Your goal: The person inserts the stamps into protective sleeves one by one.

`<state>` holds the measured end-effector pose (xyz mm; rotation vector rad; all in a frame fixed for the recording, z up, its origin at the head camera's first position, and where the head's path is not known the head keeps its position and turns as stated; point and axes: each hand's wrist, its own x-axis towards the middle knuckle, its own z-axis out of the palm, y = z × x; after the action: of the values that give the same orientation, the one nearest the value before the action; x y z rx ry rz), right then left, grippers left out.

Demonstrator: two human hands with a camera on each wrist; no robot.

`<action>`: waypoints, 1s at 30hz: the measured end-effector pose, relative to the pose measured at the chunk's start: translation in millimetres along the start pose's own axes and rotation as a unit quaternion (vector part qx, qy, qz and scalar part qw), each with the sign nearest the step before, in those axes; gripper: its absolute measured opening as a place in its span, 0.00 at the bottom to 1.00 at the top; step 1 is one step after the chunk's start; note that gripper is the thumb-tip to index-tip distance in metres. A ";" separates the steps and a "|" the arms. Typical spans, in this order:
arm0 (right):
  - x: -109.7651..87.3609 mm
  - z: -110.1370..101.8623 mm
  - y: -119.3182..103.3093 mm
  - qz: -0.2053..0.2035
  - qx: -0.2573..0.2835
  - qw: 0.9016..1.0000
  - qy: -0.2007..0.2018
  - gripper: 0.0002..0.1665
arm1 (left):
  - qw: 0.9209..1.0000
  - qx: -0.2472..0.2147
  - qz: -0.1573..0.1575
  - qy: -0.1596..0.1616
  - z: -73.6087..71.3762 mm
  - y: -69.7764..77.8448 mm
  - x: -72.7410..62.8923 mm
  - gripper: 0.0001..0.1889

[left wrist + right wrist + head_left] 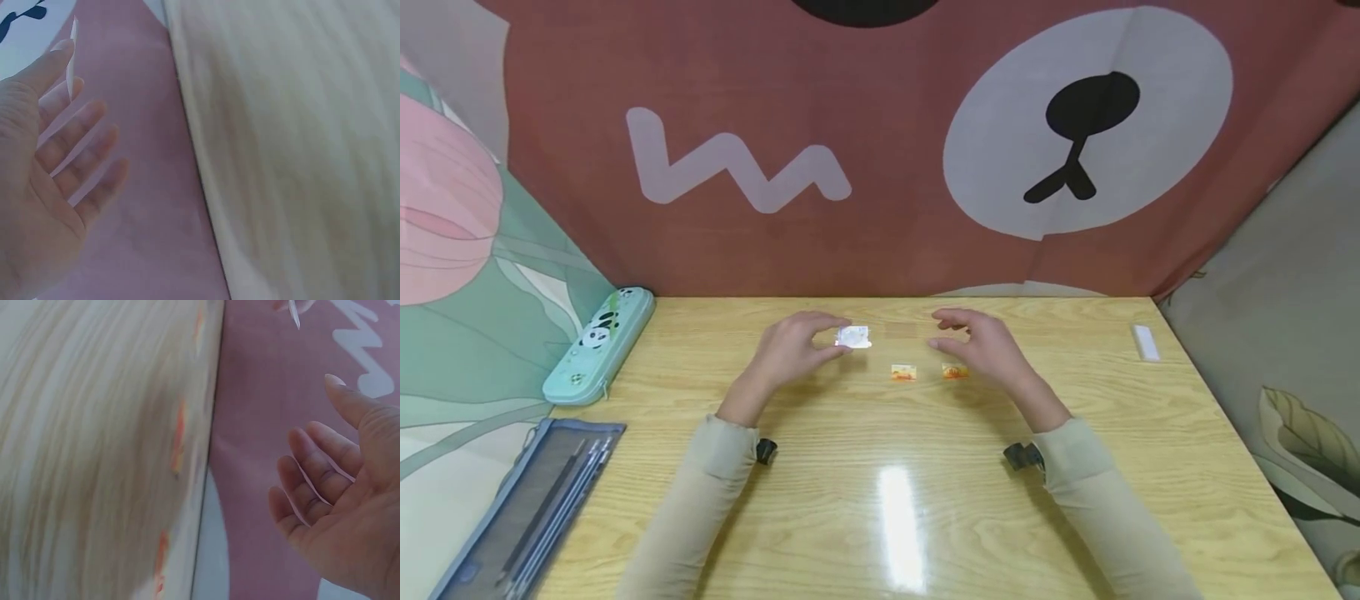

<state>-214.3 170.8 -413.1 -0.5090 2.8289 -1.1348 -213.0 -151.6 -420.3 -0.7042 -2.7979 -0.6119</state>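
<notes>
Holding step, apparently: the left hand (792, 343) is pinching a white piece (854, 337), the right hand (983, 343) is hovering empty and unclenched to its right, any next move probably requiring gentle edge handling.

From six o'clock, the head camera looks down across the table (820, 517). Close, blurry wrist views, facing twelve, apparently share its far edge (197, 150).
</notes>
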 end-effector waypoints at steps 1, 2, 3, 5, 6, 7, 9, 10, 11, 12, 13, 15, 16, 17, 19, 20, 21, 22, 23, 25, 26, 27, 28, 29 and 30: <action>0.8 -0.2 2.7 0.001 -0.001 1.000 0.001 0.29 | 1.000 0.003 0.000 -0.006 0.8 -1.9 -0.1 0.20; 1.5 -0.2 5.7 0.004 -0.004 1.000 0.003 0.29 | 1.000 0.005 -0.001 -0.013 1.9 -3.9 -0.3 0.20; 2.1 -0.3 8.3 0.007 -0.005 1.000 0.005 0.29 | 1.000 0.007 -0.002 -0.020 3.2 -6.2 -0.5 0.20; 3.7 -0.1 14.2 0.013 -0.011 1.000 0.008 0.29 | 0.999 0.007 -0.002 -0.034 6.3 -10.3 -1.0 0.20; 4.5 0.4 17.0 0.014 -0.012 1.000 0.008 0.28 | 0.999 0.005 -0.006 -0.043 7.5 -12.1 -1.3 0.20; 4.9 1.0 19.5 0.012 -0.013 1.000 0.009 0.28 | 0.999 0.005 -0.009 -0.051 8.6 -14.0 -1.7 0.20; 5.1 2.6 22.7 0.010 -0.015 1.000 0.008 0.27 | 0.998 0.011 -0.015 -0.064 9.8 -17.4 -2.8 0.20; 5.4 3.6 24.2 0.008 -0.015 1.000 0.005 0.27 | 0.997 0.014 -0.017 -0.071 9.8 -18.7 -3.3 0.21; 5.4 4.6 25.3 0.006 -0.015 1.000 0.004 0.26 | 0.997 0.019 -0.020 -0.078 9.8 -20.1 -3.7 0.21; 5.0 5.5 25.8 0.006 -0.014 1.000 0.002 0.26 | 0.996 0.024 -0.022 -0.084 9.7 -21.2 -4.2 0.20; 4.3 6.2 26.0 0.006 -0.015 1.000 0.001 0.26 | 0.996 0.030 -0.022 -0.087 9.9 -22.3 -4.6 0.20; 3.1 7.2 26.4 0.009 -0.014 1.000 -0.003 0.26 | 0.994 0.045 -0.022 -0.092 10.7 -23.8 -5.7 0.20; 2.4 7.8 26.6 0.007 -0.013 1.000 -0.003 0.26 | 0.994 0.052 -0.026 -0.095 11.2 -24.1 -6.2 0.20; 1.5 8.3 26.7 0.004 -0.012 1.000 -0.004 0.26 | 0.993 0.058 -0.031 -0.098 12.0 -24.3 -6.8 0.20; -0.1 9.4 26.6 -0.003 -0.011 1.000 -0.006 0.27 | 0.991 0.065 -0.043 -0.107 12.7 -24.0 -8.0 0.20; -0.8 9.8 26.4 -0.006 -0.010 1.000 -0.007 0.27 | 0.990 0.065 -0.049 -0.114 12.8 -23.5 -8.5 0.20; -1.5 10.4 26.3 -0.009 -0.010 1.000 -0.007 0.27 | 0.989 0.063 -0.057 -0.123 12.7 -22.8 -8.7 0.20; -2.0 11.1 26.3 -0.011 -0.010 1.000 -0.007 0.27 | 0.987 0.059 -0.063 -0.132 12.8 -22.0 -9.0 0.21; -2.4 11.5 26.4 -0.014 -0.011 1.000 -0.008 0.27 | 0.986 0.055 -0.069 -0.142 12.9 -21.3 -9.1 0.21; -3.2 12.2 26.0 -0.016 -0.012 1.000 -0.009 0.28 | 0.982 0.048 -0.081 -0.161 12.5 -19.5 -9.2 0.23; -3.7 12.3 25.6 -0.015 -0.011 1.000 -0.010 0.28 | 0.981 0.046 -0.087 -0.170 11.9 -18.8 -9.2 0.24; -3.7 12.8 25.1 -0.014 -0.011 1.000 -0.011 0.28 | 0.979 0.046 -0.091 -0.176 11.5 -18.1 -9.1 0.25; -3.9 13.1 24.8 -0.015 -0.010 1.000 -0.013 0.28 | 0.978 0.046 -0.094 -0.178 10.9 -17.3 -8.9 0.26; -4.1 13.4 24.6 -0.016 -0.009 1.000 -0.015 0.28 | 0.979 0.044 -0.097 -0.177 10.3 -16.6 -8.4 0.28; -4.2 13.6 23.9 -0.017 -0.008 1.000 -0.016 0.27 | 0.980 0.043 -0.097 -0.171 9.5 -15.9 -7.8 0.29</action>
<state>-214.7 179.3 -439.6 -0.5746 2.8147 -1.1001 -214.8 -163.4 -436.5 -0.5703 -3.2176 -0.4315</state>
